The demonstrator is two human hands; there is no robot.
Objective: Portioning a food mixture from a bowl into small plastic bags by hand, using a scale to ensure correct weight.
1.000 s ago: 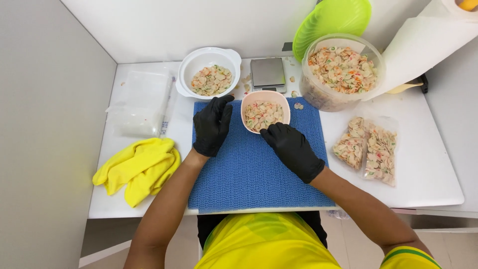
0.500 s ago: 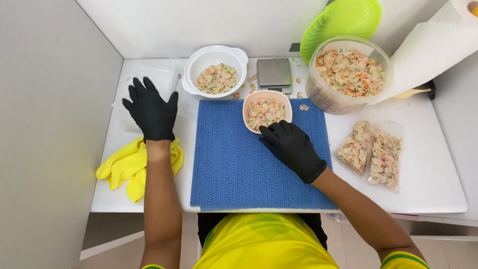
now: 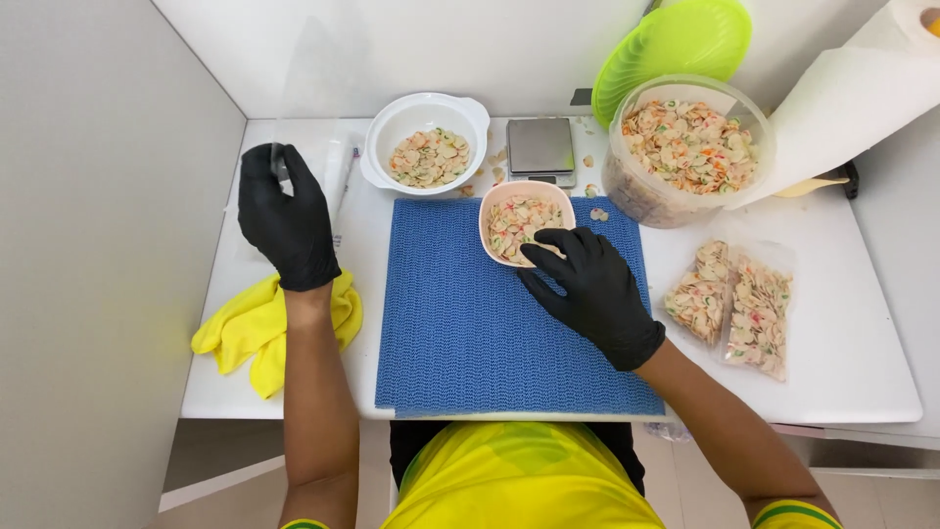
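Observation:
Both my hands wear black gloves. At the table's left, my left hand (image 3: 286, 217) pinches a clear plastic bag (image 3: 323, 118) and lifts it upright above the stack of bags. My right hand (image 3: 587, 284) rests on the near rim of a small pink bowl (image 3: 525, 221) filled with pale, colour-flecked chips. That bowl stands at the far edge of a blue textured mat (image 3: 490, 323).
A white bowl (image 3: 427, 147) of chips and a small grey scale (image 3: 540, 149) stand behind the mat. A large clear tub (image 3: 685, 157) of chips with a green lid (image 3: 676, 44) is at back right. Two filled bags (image 3: 739, 304) lie right; yellow gloves (image 3: 264, 323) lie left; a paper towel roll (image 3: 862, 93) stands at the far right.
My left hand left the pink bowl, moved to the table's left side, closed on a clear bag and raised it. My right hand stayed at the bowl.

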